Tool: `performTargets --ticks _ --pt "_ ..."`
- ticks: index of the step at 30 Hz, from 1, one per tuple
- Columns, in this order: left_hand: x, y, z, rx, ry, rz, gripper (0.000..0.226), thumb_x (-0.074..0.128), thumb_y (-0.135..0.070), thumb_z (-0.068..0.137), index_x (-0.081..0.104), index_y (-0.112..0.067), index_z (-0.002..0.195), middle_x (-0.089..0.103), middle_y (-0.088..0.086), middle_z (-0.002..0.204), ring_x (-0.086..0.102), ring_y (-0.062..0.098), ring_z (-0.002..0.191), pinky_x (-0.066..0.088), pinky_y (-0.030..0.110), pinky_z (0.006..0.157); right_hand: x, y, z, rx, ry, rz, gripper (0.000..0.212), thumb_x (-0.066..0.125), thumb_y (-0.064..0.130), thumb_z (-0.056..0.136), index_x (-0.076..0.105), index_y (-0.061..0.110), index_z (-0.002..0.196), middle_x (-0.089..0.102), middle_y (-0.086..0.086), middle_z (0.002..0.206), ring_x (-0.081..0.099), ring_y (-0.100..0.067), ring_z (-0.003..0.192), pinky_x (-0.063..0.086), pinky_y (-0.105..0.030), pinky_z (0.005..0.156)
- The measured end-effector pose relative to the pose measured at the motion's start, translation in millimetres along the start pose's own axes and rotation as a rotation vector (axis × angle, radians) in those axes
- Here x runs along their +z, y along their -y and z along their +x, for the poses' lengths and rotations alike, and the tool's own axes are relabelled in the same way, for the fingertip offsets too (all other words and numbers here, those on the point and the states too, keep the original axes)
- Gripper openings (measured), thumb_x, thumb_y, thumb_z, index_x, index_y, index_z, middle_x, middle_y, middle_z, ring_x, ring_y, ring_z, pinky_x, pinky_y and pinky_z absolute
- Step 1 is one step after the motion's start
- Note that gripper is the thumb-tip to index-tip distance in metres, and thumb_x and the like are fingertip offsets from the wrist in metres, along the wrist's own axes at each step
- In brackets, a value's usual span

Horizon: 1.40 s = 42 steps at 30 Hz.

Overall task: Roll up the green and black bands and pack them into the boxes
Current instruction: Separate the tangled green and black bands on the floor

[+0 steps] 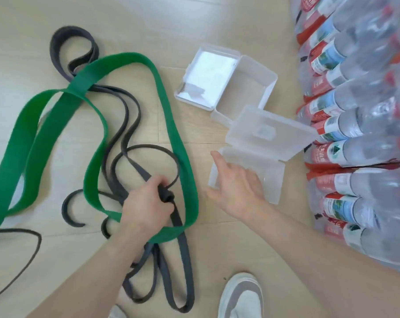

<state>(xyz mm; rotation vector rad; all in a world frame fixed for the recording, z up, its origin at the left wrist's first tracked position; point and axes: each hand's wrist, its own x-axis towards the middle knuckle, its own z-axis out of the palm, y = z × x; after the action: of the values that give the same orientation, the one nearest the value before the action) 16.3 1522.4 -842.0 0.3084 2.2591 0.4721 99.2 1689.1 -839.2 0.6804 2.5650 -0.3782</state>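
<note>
On the wood floor [217, 24] there's a big tangle: the green band [164, 104] is sprawled in wide loops across the left half, and the black band [123, 115] snakes under and around it, with one loop way up top left and more coils running down toward the bottom edge.

Left hand [146, 207] is closed in a fist around the black band, right where a small rolled-up bit of it pokes out by the thumb. The rest of that band trails off the hand in both directions, lying slack on the floor.

Right hand [235, 187] is open, fingers spread, not holding anything. It's sitting at the left edge of the near box [272, 187], touching or just about touching its rim, can't quite tell. That box is clear plastic with its lid [270, 131] flipped up. The far box [247, 88] is just behind it, also open, its lid lying flat to the left with something white showing in it.

Packs of water bottles [359, 125] are stacked along the right side. A white shoe [242, 297] pokes in at the bottom.
</note>
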Motion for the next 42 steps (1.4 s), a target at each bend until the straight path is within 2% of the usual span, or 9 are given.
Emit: performTargets --ticks 6,9,13,19,23,28,32,38,42 --pt "-24.0 -44.4 21.6 0.476 -0.402 0.031 0.051 0.055 -0.002 0.077 0.048 -0.031 0.119 0.048 0.000 0.086 0.045 0.023 0.081 0.037 0.033 0.064 -61.1 -14.8 55.1 -0.020 -0.391 -0.238 0.065 0.062 0.019 0.080 0.035 0.020 0.140 0.043 -0.012 0.125 0.040 -0.032 0.115 0.038 -0.039 0.082" --pt "-24.0 -19.5 37.0 0.341 -0.439 0.245 0.057 0.054 -0.002 0.079 0.042 -0.031 0.126 0.042 0.005 0.095 0.039 0.026 0.093 0.041 0.040 0.068 -78.3 -19.9 89.4 -0.021 -0.148 -0.511 0.068 0.064 0.025 0.081 0.030 0.016 0.140 0.038 -0.011 0.138 0.032 -0.030 0.127 0.034 -0.041 0.089" --pt "-10.5 18.1 50.9 0.068 -0.199 0.508 0.082 0.068 -0.035 0.076 0.014 -0.044 0.137 0.018 0.012 0.146 0.024 0.034 0.126 0.045 0.050 0.085 -74.0 -4.5 117.6 -0.041 0.117 -0.637 0.086 0.053 0.010 0.083 0.001 0.019 0.151 0.057 -0.002 0.092 0.050 -0.026 0.092 0.026 -0.046 0.092" --pt "-32.0 52.0 63.9 0.223 -0.420 0.845 0.106 0.073 -0.043 0.067 -0.001 -0.042 0.143 0.009 0.014 0.151 0.020 0.032 0.130 0.030 0.055 0.096 -68.3 -0.8 116.7 -0.137 0.157 -0.677 0.093 0.035 -0.007 0.082 -0.008 0.040 0.149 0.047 0.005 0.066 0.038 -0.018 0.060 0.025 -0.041 0.089" --pt "-83.2 91.5 91.1 -0.206 -0.326 0.417 0.133 0.080 -0.060 0.057 -0.022 -0.044 0.141 -0.011 0.011 0.157 0.002 0.043 0.141 0.025 0.070 0.102 -67.3 -7.6 101.4 -0.277 0.119 -0.800 0.085 0.036 -0.004 0.085 -0.006 0.031 0.151 0.045 0.005 0.070 0.038 -0.018 0.066 0.018 -0.029 0.066" --pt "-81.5 87.9 96.5 -0.210 -0.194 0.146 0.110 0.068 -0.073 0.057 0.004 -0.045 0.142 0.033 0.018 0.136 0.038 0.043 0.122 0.040 0.055 0.098 -78.7 -1.2 93.6 -0.300 0.166 -0.872 0.085 0.037 0.001 0.086 -0.010 0.029 0.151 0.038 -0.001 0.076 0.039 -0.021 0.065 0.027 -0.028 0.052" --pt "-26.7 38.4 68.2 -0.121 -0.123 0.253 0.106 0.064 -0.070 0.061 0.003 -0.043 0.143 0.024 0.015 0.136 0.028 0.039 0.124 0.036 0.057 0.097 -86.1 -2.3 68.3 -0.291 0.271 -0.865 0.085 0.039 0.000 0.086 -0.010 0.024 0.152 0.031 0.001 0.071 0.040 -0.022 0.066 0.034 -0.031 0.056" --pt "5.7 16.2 59.6 0.167 -0.109 0.583 0.101 0.055 -0.005 0.081 -0.014 -0.042 0.144 0.038 0.018 0.116 0.045 0.030 0.098 0.042 0.037 0.070 -77.0 -37.2 22.7 -0.120 0.395 -0.824 0.084 0.044 0.001 0.087 -0.007 0.016 0.152 0.034 0.001 0.076 0.056 -0.023 0.092 0.039 -0.030 0.065" --pt "-11.8 3.8 42.7 0.194 -0.045 0.364 0.084 0.052 -0.005 0.085 0.008 -0.043 0.146 0.046 0.006 0.093 0.053 0.027 0.081 0.045 0.035 0.071 -89.6 -42.2 -13.0 0.006 0.322 -0.703 0.077 0.044 0.001 0.084 0.005 0.015 0.149 0.034 0.003 0.073 0.057 -0.024 0.087 0.037 -0.029 0.057"
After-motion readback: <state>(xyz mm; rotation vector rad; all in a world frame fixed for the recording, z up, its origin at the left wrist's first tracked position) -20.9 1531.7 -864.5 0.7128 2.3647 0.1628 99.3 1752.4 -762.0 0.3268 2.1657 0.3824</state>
